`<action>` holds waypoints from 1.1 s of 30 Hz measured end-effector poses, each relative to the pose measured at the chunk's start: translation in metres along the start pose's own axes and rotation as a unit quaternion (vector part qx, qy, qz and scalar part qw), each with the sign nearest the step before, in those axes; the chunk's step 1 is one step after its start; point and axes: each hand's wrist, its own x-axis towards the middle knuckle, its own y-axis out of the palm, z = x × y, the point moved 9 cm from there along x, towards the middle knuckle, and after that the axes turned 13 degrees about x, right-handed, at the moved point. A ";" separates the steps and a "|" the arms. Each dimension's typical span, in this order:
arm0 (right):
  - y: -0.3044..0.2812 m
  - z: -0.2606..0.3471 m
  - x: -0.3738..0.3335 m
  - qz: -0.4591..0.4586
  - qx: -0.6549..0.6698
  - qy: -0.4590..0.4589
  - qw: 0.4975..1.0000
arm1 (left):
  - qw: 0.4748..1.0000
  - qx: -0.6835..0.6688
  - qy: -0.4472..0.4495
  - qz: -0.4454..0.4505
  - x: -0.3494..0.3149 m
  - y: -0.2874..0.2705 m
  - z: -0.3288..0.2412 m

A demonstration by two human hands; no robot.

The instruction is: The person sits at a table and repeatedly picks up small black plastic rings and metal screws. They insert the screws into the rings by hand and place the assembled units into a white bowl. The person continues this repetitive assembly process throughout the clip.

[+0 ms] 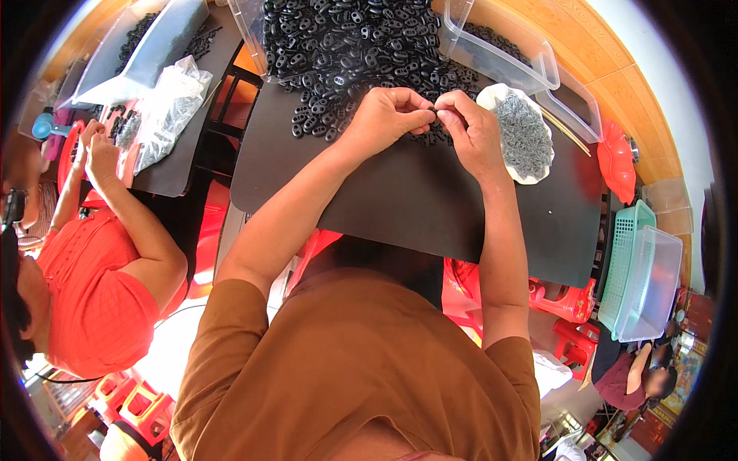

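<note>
My left hand (pixel 390 121) and my right hand (pixel 470 132) meet above the dark table, thumbs and forefingers pinched together. Between the fingertips is a small black piece (pixel 433 111), mostly covered by them, so its exact shape is hidden. Just beyond both hands spreads a big heap of black oval plastic pieces (pixel 350 46) with two holes each. Right beside my right hand sits a white bowl (pixel 486 98) full of tiny grey, thin pieces (pixel 524 138), too small to name surely.
Clear plastic bins (pixel 530 63) stand at the far right, with thin sticks (pixel 565 131) and a red scalloped dish (pixel 616 161) nearby. A green basket (pixel 621 269) is at the right. To my left, a co-worker in red (pixel 108 284) handles things at another table (pixel 173 165).
</note>
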 end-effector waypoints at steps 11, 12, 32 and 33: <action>-0.002 -0.021 -0.003 0.004 0.123 0.082 0.989 | 0.997 -0.071 -0.010 0.011 0.003 0.002 0.009; -0.005 -0.017 -0.002 -0.004 0.124 0.082 0.989 | 0.996 -0.089 -0.016 0.006 0.003 0.001 0.011; 0.002 -0.005 -0.001 0.004 -0.088 0.019 0.996 | 0.999 -0.037 -0.006 -0.010 0.001 0.004 0.007; 0.003 -0.005 -0.001 0.001 -0.091 0.015 0.996 | 0.999 -0.051 -0.010 -0.010 0.001 0.004 0.009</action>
